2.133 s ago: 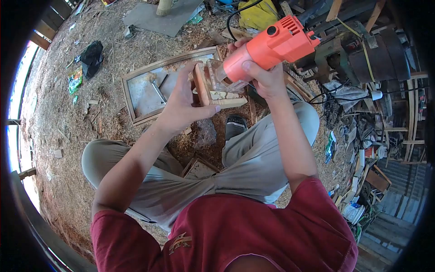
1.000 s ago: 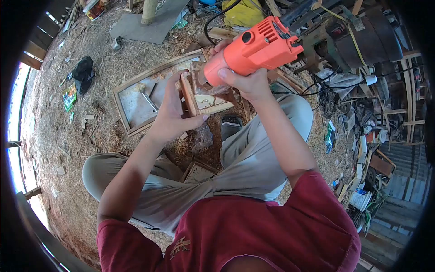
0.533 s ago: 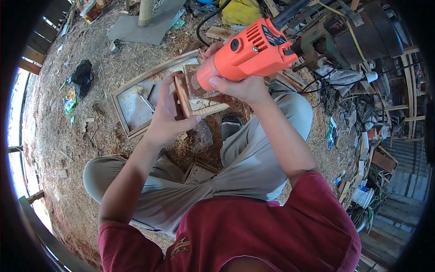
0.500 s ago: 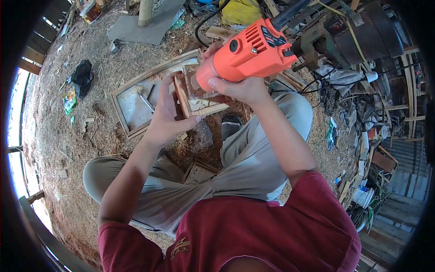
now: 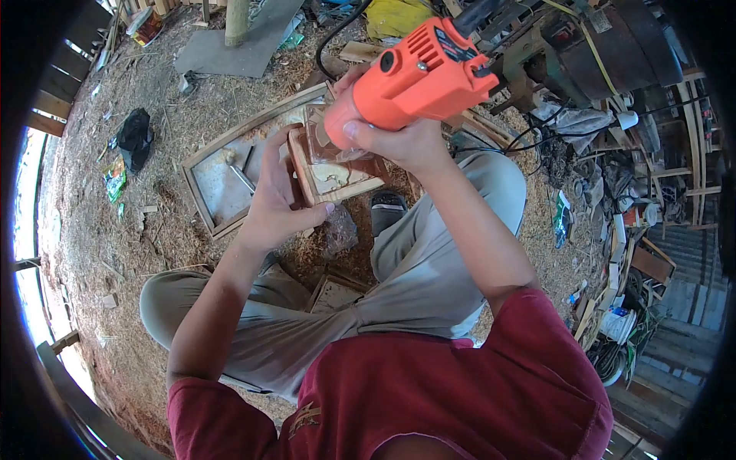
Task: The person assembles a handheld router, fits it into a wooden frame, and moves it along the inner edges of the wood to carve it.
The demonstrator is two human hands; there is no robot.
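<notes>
An orange power tool [image 5: 418, 77] with a clear plastic base [image 5: 318, 138] rests on a small wooden frame [image 5: 345, 184] with a pale patterned panel. My right hand [image 5: 395, 138] is wrapped round the tool's lower body, its thumb toward me. My left hand [image 5: 280, 195] grips the left side of the wooden frame, fingers on the far edge and thumb on the near one. The tool's bit is hidden by its body. Beneath lies a larger wood-edged tray [image 5: 201, 192], with a metal tool [image 5: 242, 178] in it.
Sawdust covers the ground. A black plastic bag [image 5: 135, 139] lies at left, a grey board [image 5: 222, 57] with a post [image 5: 236, 23] beyond. Machinery [image 5: 606, 54] and cables stand at upper right. Another small wooden frame [image 5: 335, 293] lies between my legs.
The tool has shifted slightly left and toward the frame's far left part, with my right hand on it. My left hand and the frame have moved slightly left.
</notes>
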